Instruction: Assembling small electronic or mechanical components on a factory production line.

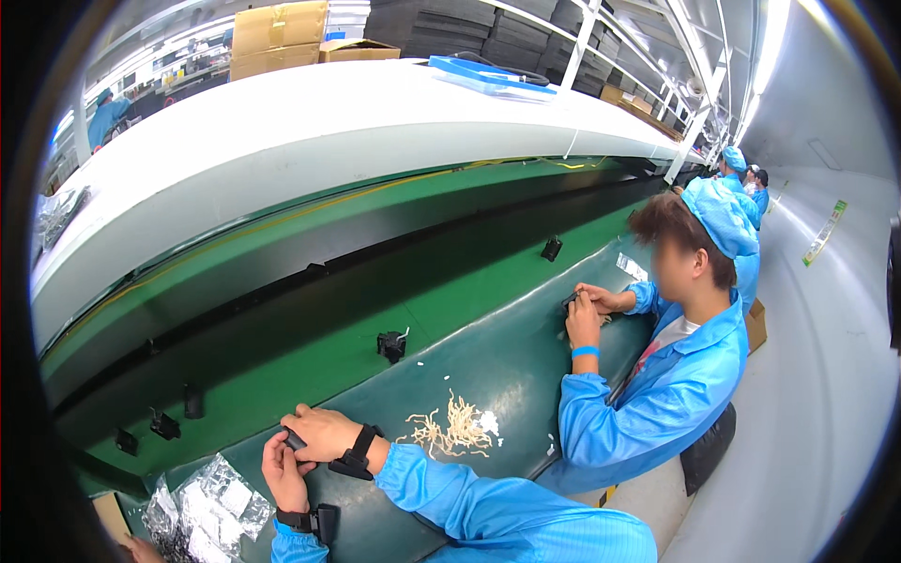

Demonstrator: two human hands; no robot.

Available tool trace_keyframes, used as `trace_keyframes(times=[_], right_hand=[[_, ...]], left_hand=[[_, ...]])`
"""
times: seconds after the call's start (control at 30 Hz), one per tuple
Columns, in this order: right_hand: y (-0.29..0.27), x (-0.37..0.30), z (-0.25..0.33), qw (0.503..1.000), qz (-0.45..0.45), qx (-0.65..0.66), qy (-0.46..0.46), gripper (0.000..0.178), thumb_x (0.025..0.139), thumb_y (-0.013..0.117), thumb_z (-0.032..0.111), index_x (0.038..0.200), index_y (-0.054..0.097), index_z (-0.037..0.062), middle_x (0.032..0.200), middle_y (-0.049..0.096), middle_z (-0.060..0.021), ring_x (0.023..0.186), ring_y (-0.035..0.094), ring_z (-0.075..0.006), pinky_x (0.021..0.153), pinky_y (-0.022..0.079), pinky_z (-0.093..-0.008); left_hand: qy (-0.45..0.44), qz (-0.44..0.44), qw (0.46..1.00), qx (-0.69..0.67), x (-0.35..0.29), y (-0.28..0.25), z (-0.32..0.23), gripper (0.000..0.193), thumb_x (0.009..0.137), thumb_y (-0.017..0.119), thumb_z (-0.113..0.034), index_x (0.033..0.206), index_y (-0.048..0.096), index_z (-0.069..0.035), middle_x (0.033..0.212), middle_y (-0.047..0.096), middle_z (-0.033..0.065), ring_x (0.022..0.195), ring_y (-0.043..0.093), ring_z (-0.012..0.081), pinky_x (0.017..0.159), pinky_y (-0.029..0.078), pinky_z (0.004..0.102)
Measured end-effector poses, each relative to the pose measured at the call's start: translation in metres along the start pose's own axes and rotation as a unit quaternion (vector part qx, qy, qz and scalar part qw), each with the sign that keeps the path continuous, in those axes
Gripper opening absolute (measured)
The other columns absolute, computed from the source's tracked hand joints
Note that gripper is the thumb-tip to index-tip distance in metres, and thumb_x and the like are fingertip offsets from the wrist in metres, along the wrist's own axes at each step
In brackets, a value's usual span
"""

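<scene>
A small elongated block [294, 438], dark grey to black, is held in both hands at the edge of the dark green worktop [394, 502], next to the green conveyor belt [450, 314]. A smooth, dull face with a rounded edge is shown between the fingers, its length slanted from upper left to lower right; its ends are partly covered, and finer detail is too small to be made out. It is gripped by the bent fingers of the left hand [284, 477] from the near left and by those of the right hand [328, 434] from the right, so both grips are closed on it. Whether the worktop is touched by it cannot be told. A black strap with a dark box is worn on each wrist.

Clear plastic bags [216, 507] are heaped just left of the left hand. To the right of the right hand, a tangle of cream-coloured strips [455, 427] is laid out, with small white scraps [488, 422] beside it. On the belt, a black part with a pale protruding piece [391, 346] is seen, and more black parts [165, 425] are scattered farther left. A small dark item [570, 299] is handled by a blue-smocked co-worker [648, 413] on the right.
</scene>
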State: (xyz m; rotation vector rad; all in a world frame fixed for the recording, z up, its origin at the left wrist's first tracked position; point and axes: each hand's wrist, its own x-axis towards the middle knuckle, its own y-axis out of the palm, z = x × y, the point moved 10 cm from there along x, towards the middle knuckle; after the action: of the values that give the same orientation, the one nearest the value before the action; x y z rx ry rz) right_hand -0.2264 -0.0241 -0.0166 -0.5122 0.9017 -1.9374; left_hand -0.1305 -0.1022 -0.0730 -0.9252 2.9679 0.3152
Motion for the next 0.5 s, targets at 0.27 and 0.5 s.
trace_keyframes(times=[0.27,0.5], right_hand=[[-0.0040,-0.0048,0.0069,1.000,0.002,0.001,-0.005,0.062,0.079,0.075,0.028,0.133,0.057,0.0021,0.123,0.059,-0.0238,0.109,0.064,-0.0420,0.093,0.054,-0.0468],[-0.0028,-0.0039,0.0080,1.000,-0.002,-0.002,-0.014,0.062,0.080,0.075,0.030,0.134,0.056,0.0024,0.123,0.060,-0.0237,0.109,0.064,-0.0421,0.093,0.054,-0.0467]], left_hand=[[0.002,0.009,1.000,0.003,0.0013,-0.0043,0.0060,0.026,0.106,0.045,-0.007,0.131,0.055,-0.006,0.105,0.065,0.0023,0.080,0.066,0.0077,0.062,0.057,0.0211],[-0.001,0.004,1.000,0.006,-0.0011,-0.0033,0.0015,0.027,0.106,0.045,-0.007,0.131,0.055,-0.007,0.107,0.064,0.0023,0.082,0.066,0.0080,0.063,0.058,0.0220]])
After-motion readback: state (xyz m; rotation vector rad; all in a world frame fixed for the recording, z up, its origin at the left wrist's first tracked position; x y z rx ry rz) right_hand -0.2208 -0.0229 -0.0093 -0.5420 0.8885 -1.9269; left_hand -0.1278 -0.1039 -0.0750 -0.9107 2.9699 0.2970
